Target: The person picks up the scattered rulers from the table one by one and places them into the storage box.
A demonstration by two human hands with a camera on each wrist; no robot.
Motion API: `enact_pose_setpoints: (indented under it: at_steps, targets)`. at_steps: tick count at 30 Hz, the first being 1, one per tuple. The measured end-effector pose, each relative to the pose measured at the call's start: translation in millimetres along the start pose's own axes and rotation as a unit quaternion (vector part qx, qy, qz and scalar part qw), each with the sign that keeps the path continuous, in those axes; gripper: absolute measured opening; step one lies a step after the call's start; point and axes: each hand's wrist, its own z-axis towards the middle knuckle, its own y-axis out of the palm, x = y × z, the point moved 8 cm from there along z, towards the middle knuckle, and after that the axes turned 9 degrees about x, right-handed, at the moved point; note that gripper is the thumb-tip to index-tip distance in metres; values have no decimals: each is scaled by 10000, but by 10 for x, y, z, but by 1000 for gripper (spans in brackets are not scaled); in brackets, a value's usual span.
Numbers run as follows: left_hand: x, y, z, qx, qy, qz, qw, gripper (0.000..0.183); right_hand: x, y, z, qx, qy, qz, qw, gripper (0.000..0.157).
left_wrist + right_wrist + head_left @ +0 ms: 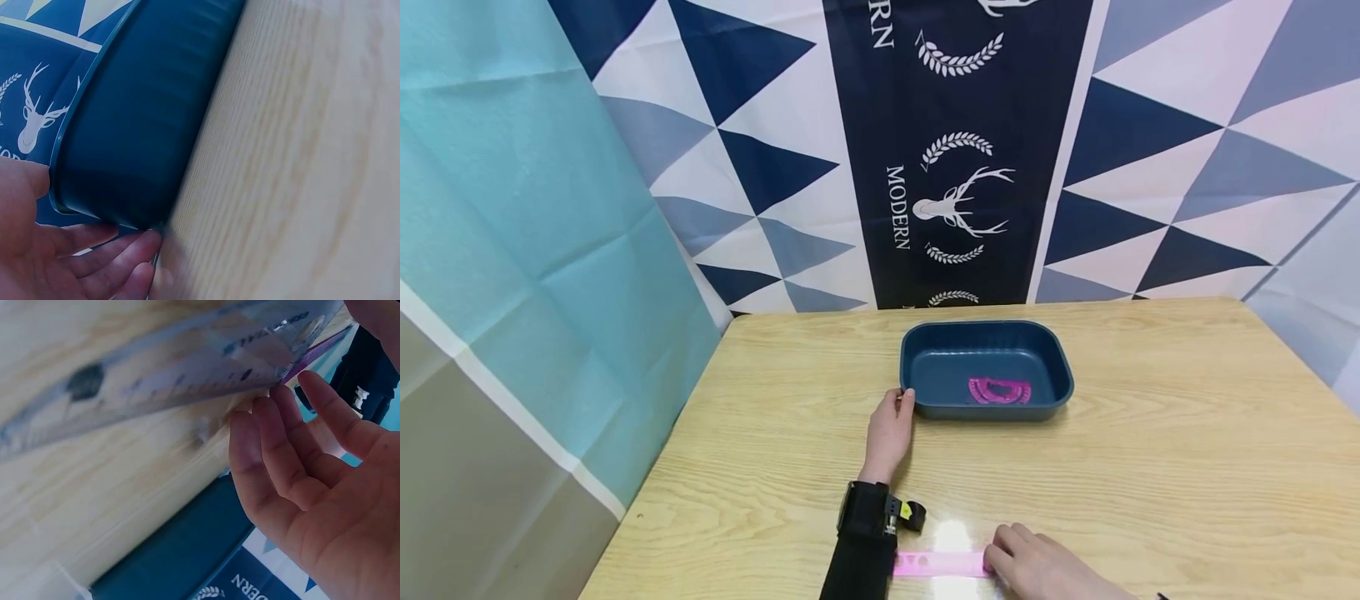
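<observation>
A dark blue rectangular basin (985,412) stands toward the back of the table, with a pink protractor (1000,391) lying inside. My left hand (891,429) grips its near left corner, thumb at the rim and fingers low against the outer wall (144,112). Close to the front, a translucent pink ruler (940,564) lies across the table. At its right end are the curled fingers of my right hand (1037,562). The right wrist view has a clear plastic measuring tool (169,381) with printed marks beside those fingertips; its full shape is cut off.
The wooden table (760,442) reaches a patterned cloth (955,167) hung behind it. Another cloth (550,208) hangs along the left side. A black band with a small camera (876,510) sits on the left wrist, just beyond the ruler's left end.
</observation>
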Motion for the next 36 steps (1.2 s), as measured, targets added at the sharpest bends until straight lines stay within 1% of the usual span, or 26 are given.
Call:
enact_pose_setpoints:
  at_steps: [2,7,9,11,13,16,17,19,20,21,25,26,27,30,31,34,36]
  targets:
    - [-1,1,-4,5,-11,-12,10000,45,5,2,-2,-41,42,-89,9999,45]
    - [3,5,-3,-1,16,-51,10000,48,54,37,-4,-444,359,64,9983,47]
    - [1,8,-4,-16,11,-54,10000,49,59,39,-5,-464,387,120,9981,48]
    - [-9,12,-2,-27,-13,-59,10000,49,37,25,3,-284,209,67,9994,46]
    - [-26,17,3,-30,-43,-45,10000,50,8,20,15,-122,-27,23,9999,39]
    - [-31,16,9,-25,-59,-54,10000,50,-71,-25,38,412,-610,-57,9973,13]
    - [-33,16,10,-31,-64,-53,10000,50,-96,-38,41,554,-759,-17,9956,8]
    - [-29,13,5,-41,-70,-66,9999,49,-133,-64,41,760,-950,133,9925,15]
    - [-24,10,2,-36,-71,-73,9999,48,-139,-74,43,749,-967,262,9921,19]
    - [-22,8,2,-38,-77,-74,9999,48,-132,-73,49,621,-913,410,9930,20]
    - [-12,3,-5,-17,-72,-63,10000,47,-50,-86,70,-64,-379,812,9960,13]
    - [-11,2,-5,-10,-71,-56,10000,47,-30,-103,77,-162,-288,827,9960,11]
    - [-10,1,-5,-8,-68,-49,10000,47,-19,-132,82,-167,-254,801,9963,11]
    - [-10,0,-7,-2,-70,-42,10000,47,2,-248,91,86,-293,677,9972,9]
    - [-10,0,-8,-1,-62,-38,10000,47,14,-281,92,157,-286,618,9976,11]
    - [-7,3,-8,3,-32,-66,10000,48,56,-394,102,521,-291,233,9979,17]
    - [-5,4,-8,5,-17,-89,10000,47,79,-471,110,815,-335,-64,9961,21]
